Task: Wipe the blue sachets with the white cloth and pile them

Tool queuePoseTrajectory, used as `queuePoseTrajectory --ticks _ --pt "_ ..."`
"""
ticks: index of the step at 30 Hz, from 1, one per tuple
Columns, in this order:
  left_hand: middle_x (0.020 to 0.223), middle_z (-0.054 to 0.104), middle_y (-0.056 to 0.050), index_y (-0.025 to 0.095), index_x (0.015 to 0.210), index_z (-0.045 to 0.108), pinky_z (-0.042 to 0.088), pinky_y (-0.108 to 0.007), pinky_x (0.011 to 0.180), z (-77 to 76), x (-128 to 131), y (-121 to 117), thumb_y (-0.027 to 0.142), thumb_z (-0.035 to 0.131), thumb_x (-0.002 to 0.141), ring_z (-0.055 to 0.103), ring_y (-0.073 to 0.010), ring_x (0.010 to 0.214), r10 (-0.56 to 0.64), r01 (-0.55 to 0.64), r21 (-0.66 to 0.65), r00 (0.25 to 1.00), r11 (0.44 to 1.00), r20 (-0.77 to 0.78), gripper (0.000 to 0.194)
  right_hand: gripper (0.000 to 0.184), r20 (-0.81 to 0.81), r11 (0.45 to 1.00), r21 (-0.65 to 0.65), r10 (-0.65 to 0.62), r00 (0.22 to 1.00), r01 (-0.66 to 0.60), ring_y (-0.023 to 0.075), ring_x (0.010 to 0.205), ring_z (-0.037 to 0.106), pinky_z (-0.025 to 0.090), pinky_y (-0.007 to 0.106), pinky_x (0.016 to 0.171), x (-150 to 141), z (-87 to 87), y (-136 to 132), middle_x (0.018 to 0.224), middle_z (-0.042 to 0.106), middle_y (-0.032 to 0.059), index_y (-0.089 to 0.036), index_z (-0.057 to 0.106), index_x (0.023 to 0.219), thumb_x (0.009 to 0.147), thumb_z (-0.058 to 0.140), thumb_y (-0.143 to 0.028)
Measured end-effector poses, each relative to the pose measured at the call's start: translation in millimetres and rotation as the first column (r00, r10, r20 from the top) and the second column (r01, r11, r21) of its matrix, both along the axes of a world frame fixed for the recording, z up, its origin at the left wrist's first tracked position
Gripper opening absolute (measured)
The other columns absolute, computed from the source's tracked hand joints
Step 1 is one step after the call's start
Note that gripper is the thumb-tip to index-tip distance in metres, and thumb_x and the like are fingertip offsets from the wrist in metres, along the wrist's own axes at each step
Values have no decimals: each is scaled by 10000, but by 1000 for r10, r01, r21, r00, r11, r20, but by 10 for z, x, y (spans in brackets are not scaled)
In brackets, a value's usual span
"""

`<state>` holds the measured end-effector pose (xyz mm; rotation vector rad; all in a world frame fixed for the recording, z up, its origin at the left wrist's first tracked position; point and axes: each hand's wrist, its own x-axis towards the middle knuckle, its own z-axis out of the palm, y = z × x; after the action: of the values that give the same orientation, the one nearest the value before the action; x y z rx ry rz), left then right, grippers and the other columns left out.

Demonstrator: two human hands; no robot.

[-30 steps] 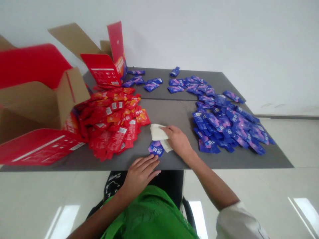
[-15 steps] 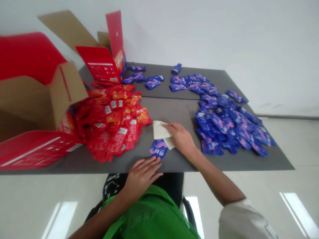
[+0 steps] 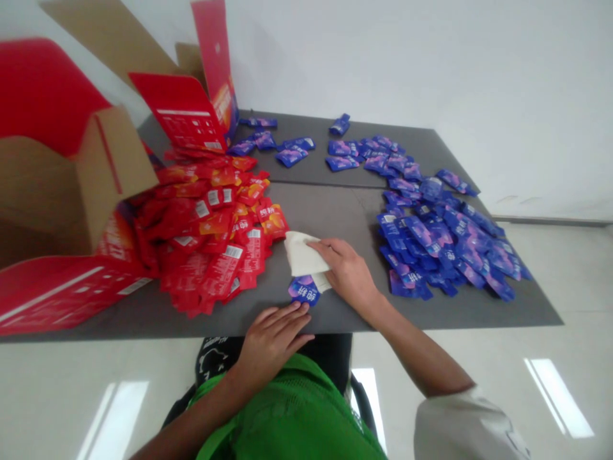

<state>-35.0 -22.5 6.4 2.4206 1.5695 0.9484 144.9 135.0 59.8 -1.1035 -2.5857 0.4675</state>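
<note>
My right hand (image 3: 347, 271) pinches a folded cream-coloured cloth (image 3: 302, 257) between thumb and fingers. Part of that cloth covers the upper half of a blue-purple packet (image 3: 302, 292) lying on the grey table. With fingers stretched flat, my left hand (image 3: 275, 338) rests at the table's front edge, its fingertips on the packet's lower edge. A pile of red packets (image 3: 220, 236) lies left of the cloth. To the right of my right hand is a heap of blue-purple packets (image 3: 440, 236).
Two open red cardboard boxes, a near one (image 3: 71, 294) and a far one (image 3: 182, 105), stand at the left with flaps up. Several loose blue packets (image 3: 292, 155) lie on the rear part of the table (image 3: 325, 204). A white wall rises behind it.
My right hand has shifted slightly left with the cloth, which now covers more of the blue packet. My left hand stays in place. The camera view has tilted a little.
</note>
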Motion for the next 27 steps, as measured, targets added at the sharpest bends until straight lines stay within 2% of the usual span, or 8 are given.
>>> queuePoseTrajectory --ticks 5,10,13,15,17,19,24,27 --pt "1011 819 -8 224 1082 752 528 -378 874 -12 -6 -18 400 659 999 773 -204 841 39 -40 -31 999 999 -30 216 495 48 974 -70 220 974 -216 239 1167 642 587 361 974 -38 -93 -355 1318 679 95 -223 598 1419 959 536 -51" --pt "1257 765 -36 196 1169 716 497 -370 976 15 -11 10 354 637 1020 726 -216 1148 -16 16 -9 1000 1000 22 231 577 122 1000 -29 0 993 4 265 1192 624 574 385 993 1 -105 139 1332 668 113 -224 599 1432 902 555 0" --pt "1251 768 -38 197 1165 718 502 -366 975 7 -13 10 364 638 1018 727 -215 1147 -9 9 -15 999 1000 35 236 603 74 999 0 -50 996 50 269 1207 613 563 397 1017 16 -9 165 1321 669 120 -214 588 1442 886 545 15" --pt "1179 792 -39 202 1146 731 517 -369 962 -9 -18 -1 378 639 1015 754 -216 1066 4 -4 -27 1000 1000 30 238 638 12 999 -13 33 999 -33 249 1228 605 563 381 1024 -12 15 -53 1344 657 103 -241 545 1480 895 543 14" --pt "1030 817 -25 224 1100 755 537 -376 922 -20 -26 -13 406 653 1002 777 -213 898 25 -25 -49 1000 999 4 231 534 15 983 -50 178 984 -177 237 1188 626 581 370 994 -53 -15 -284 1317 677 98 -229 580 1440 946 544 -30" --pt "985 820 -19 237 1098 764 547 -382 898 -19 -33 -16 415 658 997 775 -210 832 30 -31 -67 999 997 -17 230 462 35 969 -85 235 971 -232 233 1163 639 585 367 987 -80 -73 -354 1301 690 94 -214 611 1402 973 540 -57" --pt "1249 767 -51 219 1182 739 535 -377 965 9 -28 6 375 627 1021 731 -226 1143 -16 16 -57 1000 998 15 251 568 112 999 -35 7 994 -3 266 1195 618 572 395 999 -24 -71 112 1328 665 121 -218 601 1428 913 536 11" --pt "1239 771 -51 219 1171 746 539 -374 960 2 -22 2 374 637 1014 735 -224 1132 -3 4 -50 1000 999 20 246 620 35 1000 14 -7 999 7 268 1221 604 561 403 1018 0 34 93 1328 659 121 -225 571 1457 893 521 27"
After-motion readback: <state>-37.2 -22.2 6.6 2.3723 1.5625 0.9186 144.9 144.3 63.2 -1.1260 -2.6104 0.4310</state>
